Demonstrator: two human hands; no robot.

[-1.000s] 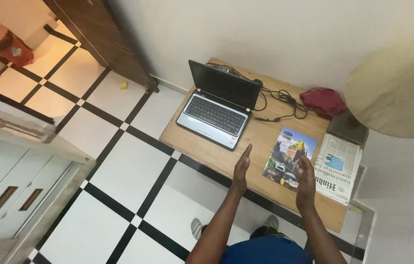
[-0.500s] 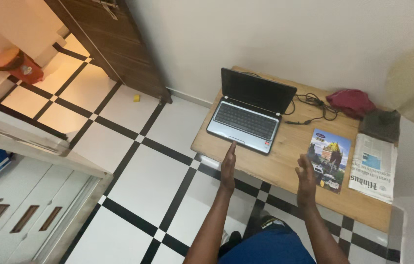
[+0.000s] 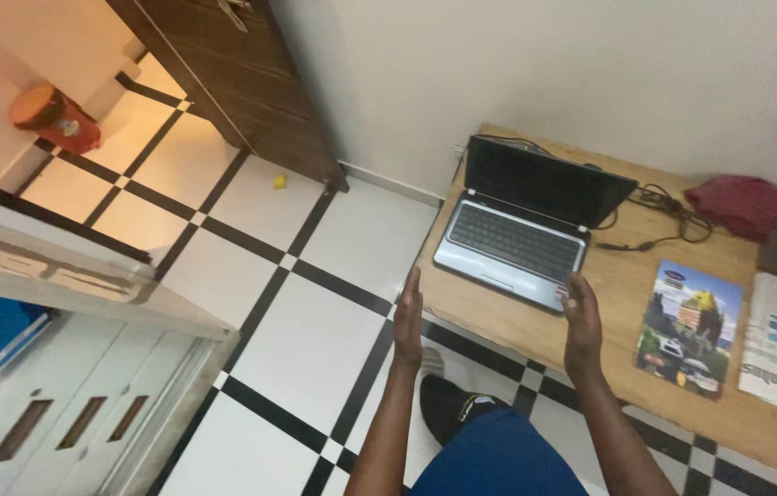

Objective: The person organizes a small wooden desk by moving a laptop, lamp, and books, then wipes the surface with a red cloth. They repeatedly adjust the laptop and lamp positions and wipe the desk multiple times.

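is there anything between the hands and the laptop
Nothing visible. The left hand and right hand hover open at the front edge of the open laptop; the magazine lies off to the right.

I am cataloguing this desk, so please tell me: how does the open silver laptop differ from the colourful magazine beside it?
The open silver laptop with a dark screen stands unfolded, its lid raised; the colourful glossy magazine lies shut and flat. The laptop is clearly larger than the magazine. The right hand hovers at the laptop's near corner, the left hand off the table's edge; neither touches the magazine. Both things rest on the light wooden table.
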